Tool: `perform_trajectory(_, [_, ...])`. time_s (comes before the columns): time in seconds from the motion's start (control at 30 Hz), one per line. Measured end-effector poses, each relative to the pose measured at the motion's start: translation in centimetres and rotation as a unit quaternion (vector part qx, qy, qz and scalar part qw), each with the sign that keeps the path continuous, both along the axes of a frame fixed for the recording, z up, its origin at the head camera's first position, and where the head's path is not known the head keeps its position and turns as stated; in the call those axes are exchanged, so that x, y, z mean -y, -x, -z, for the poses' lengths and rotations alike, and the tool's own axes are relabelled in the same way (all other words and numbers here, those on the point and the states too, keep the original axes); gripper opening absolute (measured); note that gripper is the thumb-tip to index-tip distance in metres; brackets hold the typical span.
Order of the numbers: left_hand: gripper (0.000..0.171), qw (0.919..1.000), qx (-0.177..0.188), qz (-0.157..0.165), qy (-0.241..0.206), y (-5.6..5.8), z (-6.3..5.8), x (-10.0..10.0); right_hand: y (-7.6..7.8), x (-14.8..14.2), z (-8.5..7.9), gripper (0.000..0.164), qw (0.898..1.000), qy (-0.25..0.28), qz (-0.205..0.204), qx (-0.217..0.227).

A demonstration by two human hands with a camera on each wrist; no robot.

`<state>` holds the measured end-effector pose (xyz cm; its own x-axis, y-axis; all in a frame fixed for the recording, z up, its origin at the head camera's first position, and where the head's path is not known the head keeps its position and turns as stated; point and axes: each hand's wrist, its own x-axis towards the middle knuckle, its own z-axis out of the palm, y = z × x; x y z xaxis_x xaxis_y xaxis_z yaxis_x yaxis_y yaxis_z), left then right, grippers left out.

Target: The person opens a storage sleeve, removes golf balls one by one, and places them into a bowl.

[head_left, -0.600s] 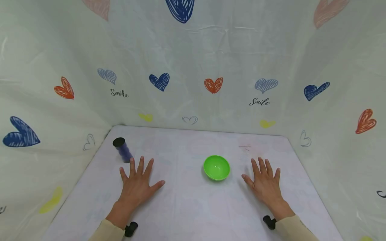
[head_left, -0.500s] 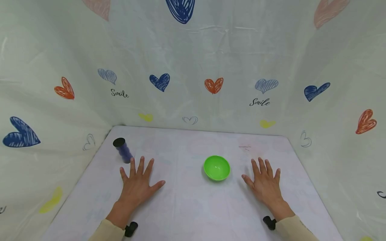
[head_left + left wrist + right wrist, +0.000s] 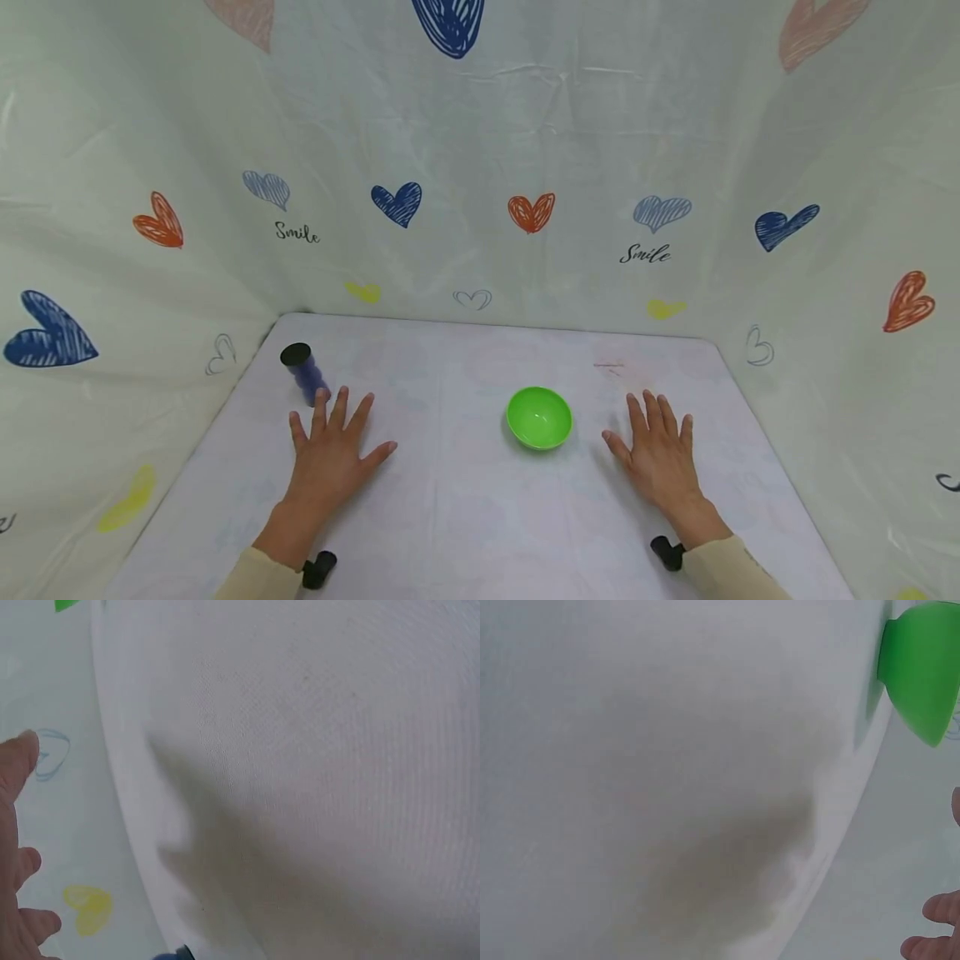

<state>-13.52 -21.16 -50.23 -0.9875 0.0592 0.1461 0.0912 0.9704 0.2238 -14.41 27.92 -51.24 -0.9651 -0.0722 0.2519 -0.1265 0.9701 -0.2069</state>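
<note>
Two prints (image 3: 297, 232) read "Smile"; left grip (image 3: 327, 464) near cylinder (image 3: 306, 375), right grip (image 3: 662, 459) near bowl (image 3: 539, 418), both spread, empty.

Bowl (image 3: 539, 418) right of centre, cylinder (image 3: 306, 375) far left on the desk (image 3: 480, 521)
I see the left hand (image 3: 327, 467) before the cylinder, the right hand (image 3: 662, 462) right of the bowl — which lies between both, nearer the right one — and a sheet (image 3: 465, 125) behind the desk.
</note>
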Motion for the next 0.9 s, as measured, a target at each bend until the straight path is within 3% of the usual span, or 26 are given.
perform_trajectory(0.13, [0.078, 0.9969, -0.075, -0.015, -0.018, -0.2, -0.6, 1.5, 0.3, 1.7, -0.7, 0.075, 1.000, 0.014, -0.017, -0.019])
perform_trajectory(0.27, [0.067, 0.9871, -0.152, -0.029, -0.042, 0.0, -1.5, 3.0, 0.8, 4.5, -1.7, 0.076, 0.998, 0.006, -0.044, -0.034])
perform_trajectory(0.47, [0.065, 0.9737, -0.214, -0.055, -0.056, 1.1, -2.8, 5.4, 1.4, 9.8, -2.9, 0.076, 0.992, -0.005, -0.106, -0.067])
perform_trajectory(0.67, [0.070, 0.9726, -0.215, -0.071, -0.053, 2.8, -3.8, 7.5, 1.1, 16.5, -2.9, 0.072, 0.980, -0.035, -0.181, -0.069])
perform_trajectory(0.9, [0.072, 0.9844, -0.154, -0.070, -0.049, 5.2, -4.2, 8.6, 0.6, 22.3, -1.9, 0.071, 0.966, -0.096, -0.233, -0.053])
